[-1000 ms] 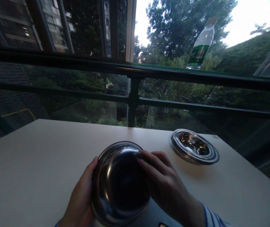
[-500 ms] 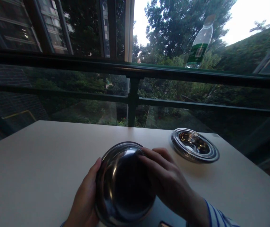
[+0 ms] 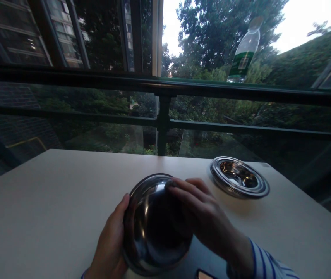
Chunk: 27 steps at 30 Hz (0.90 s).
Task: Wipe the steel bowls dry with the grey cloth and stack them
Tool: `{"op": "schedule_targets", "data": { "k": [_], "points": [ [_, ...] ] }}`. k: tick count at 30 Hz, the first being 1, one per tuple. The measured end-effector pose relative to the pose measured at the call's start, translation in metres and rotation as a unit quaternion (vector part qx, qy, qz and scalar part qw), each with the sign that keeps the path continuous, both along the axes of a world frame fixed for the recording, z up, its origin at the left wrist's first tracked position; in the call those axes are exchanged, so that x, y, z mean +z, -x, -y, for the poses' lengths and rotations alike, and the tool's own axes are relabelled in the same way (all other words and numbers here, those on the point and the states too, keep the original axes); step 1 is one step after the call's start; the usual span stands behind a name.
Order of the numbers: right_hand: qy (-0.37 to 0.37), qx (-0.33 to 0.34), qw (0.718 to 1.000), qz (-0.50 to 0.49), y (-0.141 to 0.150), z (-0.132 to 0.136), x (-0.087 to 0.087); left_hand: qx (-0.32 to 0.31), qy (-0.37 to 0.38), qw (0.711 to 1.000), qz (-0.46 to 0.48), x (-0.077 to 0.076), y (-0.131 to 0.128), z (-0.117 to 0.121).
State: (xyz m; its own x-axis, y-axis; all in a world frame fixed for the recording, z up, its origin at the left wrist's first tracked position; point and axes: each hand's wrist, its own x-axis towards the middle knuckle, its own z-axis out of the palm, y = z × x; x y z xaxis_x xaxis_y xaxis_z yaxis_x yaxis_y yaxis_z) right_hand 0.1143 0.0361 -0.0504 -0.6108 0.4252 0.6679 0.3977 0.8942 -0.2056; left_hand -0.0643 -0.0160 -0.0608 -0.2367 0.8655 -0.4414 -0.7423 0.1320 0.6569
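A shiny stainless steel bowl (image 3: 144, 232) is tilted up over the table, its rounded underside towards me. My left hand (image 3: 111, 236) grips its left rim, with the thumb along the edge and the other fingers hidden behind. On the bowl's upper right, my right hand (image 3: 200, 209) presses a small dark, rough wad of steel wool (image 3: 171, 183) under its fingertips. Most of that wad is covered by the fingers. Beyond my right hand sits a stack of steel bowls (image 3: 239, 178) with wide rims, facing up.
The white table (image 3: 52, 201) ends at a dark green railing (image 3: 110, 81). A clear plastic bottle with a green label (image 3: 243, 60) stands on the rail. At the table's near edge, a phone-like dark object (image 3: 204, 274) shows partly.
The bowl and my left hand have shifted slightly to the right. My right hand's fingertips stay on the bowl's upper right, a touch higher. The stacked bowls have stayed in place.
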Motion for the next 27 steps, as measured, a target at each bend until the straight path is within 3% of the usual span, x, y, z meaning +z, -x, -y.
{"op": "schedule_targets", "data": {
  "k": [3,8,13,18,21,25,27],
  "points": [
    [-0.007,-0.017,1.0,-0.001,0.002,0.005,0.0,-0.001,0.0,1.0,-0.001,-0.001,-0.001,0.0],
    [-0.101,0.069,0.992,0.036,0.011,0.015,0.002,-0.001,0.005,1.0,0.012,-0.001,-0.002,0.002],
    [-0.112,-0.015,0.993,0.034,0.01,0.014,0.0,0.0,-0.02,1.0,0.018,-0.002,-0.003,0.002],
    [-0.156,0.061,0.983,0.072,0.017,0.029,0.001,0.013,0.011,1.0,0.024,-0.002,0.001,-0.001],
    [-0.132,0.057,0.987,0.077,0.015,0.027,0.003,0.011,0.004,1.0,0.027,-0.003,-0.001,-0.001],
    [-0.078,-0.004,0.993,0.085,0.01,0.019,0.002,0.005,0.011,0.999,0.037,-0.002,-0.006,0.003],
    [-0.088,0.011,0.993,0.084,0.011,0.022,0.002,0.003,0.024,0.999,0.037,-0.002,-0.006,0.003]
  ]
}}
